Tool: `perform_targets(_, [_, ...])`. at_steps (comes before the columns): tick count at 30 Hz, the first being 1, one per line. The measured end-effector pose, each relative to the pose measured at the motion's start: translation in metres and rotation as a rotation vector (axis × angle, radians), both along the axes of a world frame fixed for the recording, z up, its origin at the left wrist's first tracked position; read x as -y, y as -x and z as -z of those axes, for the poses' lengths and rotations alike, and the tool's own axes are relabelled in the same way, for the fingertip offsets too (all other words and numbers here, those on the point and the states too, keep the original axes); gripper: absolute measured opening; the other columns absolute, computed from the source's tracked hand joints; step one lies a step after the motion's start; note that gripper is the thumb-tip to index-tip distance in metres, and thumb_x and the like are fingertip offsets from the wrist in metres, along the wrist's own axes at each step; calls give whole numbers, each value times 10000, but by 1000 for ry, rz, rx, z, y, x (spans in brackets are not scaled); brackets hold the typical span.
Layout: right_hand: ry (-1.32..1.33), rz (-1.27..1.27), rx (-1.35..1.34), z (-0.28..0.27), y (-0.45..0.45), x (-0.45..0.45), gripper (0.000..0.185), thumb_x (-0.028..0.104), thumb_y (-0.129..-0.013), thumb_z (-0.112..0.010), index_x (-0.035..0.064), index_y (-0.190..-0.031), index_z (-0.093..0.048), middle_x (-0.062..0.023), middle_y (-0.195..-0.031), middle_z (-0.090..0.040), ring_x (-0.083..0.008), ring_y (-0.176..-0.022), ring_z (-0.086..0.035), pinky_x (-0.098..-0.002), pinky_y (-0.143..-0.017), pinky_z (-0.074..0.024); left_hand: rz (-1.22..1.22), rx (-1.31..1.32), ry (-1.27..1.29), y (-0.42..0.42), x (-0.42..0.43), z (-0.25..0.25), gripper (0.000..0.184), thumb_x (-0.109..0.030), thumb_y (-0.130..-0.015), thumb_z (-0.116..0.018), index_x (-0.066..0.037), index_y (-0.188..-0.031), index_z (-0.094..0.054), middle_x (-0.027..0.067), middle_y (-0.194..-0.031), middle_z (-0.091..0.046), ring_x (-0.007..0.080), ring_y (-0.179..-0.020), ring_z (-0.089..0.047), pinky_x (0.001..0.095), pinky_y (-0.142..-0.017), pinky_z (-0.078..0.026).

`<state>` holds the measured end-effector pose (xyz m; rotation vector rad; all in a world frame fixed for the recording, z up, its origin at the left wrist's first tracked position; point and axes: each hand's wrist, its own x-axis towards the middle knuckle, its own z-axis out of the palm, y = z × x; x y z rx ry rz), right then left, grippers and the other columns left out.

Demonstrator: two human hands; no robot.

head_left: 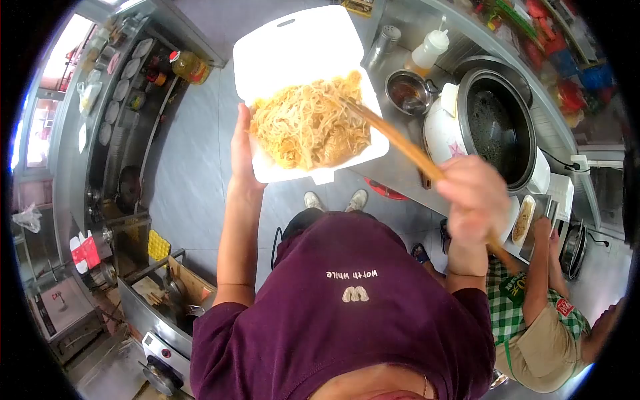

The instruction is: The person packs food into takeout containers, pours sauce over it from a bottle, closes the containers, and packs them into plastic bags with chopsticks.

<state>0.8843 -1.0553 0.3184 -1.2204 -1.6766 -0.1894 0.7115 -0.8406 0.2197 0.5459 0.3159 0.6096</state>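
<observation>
Left fingers [243, 137]: clasping my open box [293, 57] at its side, presumably for steadiness. Right fingers [468, 190]: closed around chopsticks [400, 143], angled to reach noodles [310, 127] heaped in the box's base.

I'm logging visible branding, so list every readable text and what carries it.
"worth while": on the maroon short-sleeved T-shirt, upside down in this view.
Pale m-like emblem beside it: cannot tell whether it's a letter.
Too small or blurred: label on the red-capped yellow bottle; print on the green-and-white checked apron; red badge.
</observation>
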Motion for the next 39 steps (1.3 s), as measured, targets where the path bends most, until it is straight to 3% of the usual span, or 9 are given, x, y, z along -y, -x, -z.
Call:
perform_targets(6, [363,77,-111,-44,-25,-45,246,162,-853,-502,-30,-742,-606,-73,-641,-538,-141,-543,-476,-250,-492,-357,108,8,-22,-13,11,-10,603,-463,-925,-284,14,-1293,-294,188,-1264,-421,278,-1132,-476,387,-925,-433])
perform_targets(10, [402,-80,-318,-81,-62,-10,182,109,-847,-517,-40,-782,-598,-99,-708,-567,-149,-634,-548,-246,-546,-419,120,-60,-40,-20,20,-15,635,-484,-917,-291,21,-1302,-280,195,-1276,-406,279,-1147,-463,386,-935,-423])
perform_targets(17, [316,-72,-834,-25,-97,-10,206,132,-863,-511,-62,-902,-568,-173,-890,-590,-243,-775,-620,-321,-637,-540,143,-98,-36,-21,23,-8,634,-486,-914,-309,22,-1293,-302,193,-1269,-416,264,-1144,-467,367,-935,-420])
perform_targets(21, [433,-270,-555,2,-81,6,230,134,-849,-522,-68,-948,-571,-198,-905,-577,-280,-788,-616,-345,-665,-557,144,-25,31,-23,21,-5,551,-436,-923,-330,11,-1243,-362,181,-1194,-481,242,-1048,-541,360,-881,-470])
perform_targets(25, [200,-198,-805,-12,-65,12,225,165,-794,-600,-45,-871,-619,-185,-906,-592,-247,-792,-614,-289,-647,-545,128,-126,65,-28,21,-8,556,-442,-920,-335,6,-1249,-360,176,-1197,-481,248,-1053,-537,366,-888,-463])
perform_targets(28, [363,-186,-456,4,-53,-4,184,118,-770,-620,-33,-874,-625,-151,-857,-619,-187,-770,-608,-230,-619,-512,160,-139,8,-34,23,-6,575,-454,-922,-318,4,-1268,-340,170,-1231,-453,251,-1102,-496,364,-919,-432])
perform_targets(30, [381,-275,-331,11,-39,-10,171,99,-778,-584,-25,-879,-643,-173,-849,-640,-202,-685,-615,-270,-599,-497,177,-179,-50,-36,25,-10,604,-470,-929,-277,5,-1300,-306,163,-1288,-407,247,-1173,-434,357,-968,-382])
perform_targets(32, [551,-250,-330,-1,-28,-4,181,126,-772,-593,-24,-857,-647,-169,-826,-645,-197,-692,-614,-279,-605,-487,190,-206,-53,-38,27,-8,598,-462,-934,-263,3,-1308,-298,157,-1295,-403,246,-1181,-425,357,-979,-367])
perform_targets(39, [530,-272,-366,-15,-46,-23,226,162,-777,-593,-44,-866,-624,-170,-803,-621,-240,-709,-615,-299,-628,-500,241,-172,20,-28,26,0,592,-456,-938,-255,4,-1305,-313,146,-1298,-405,234,-1177,-428,353,-978,-364])
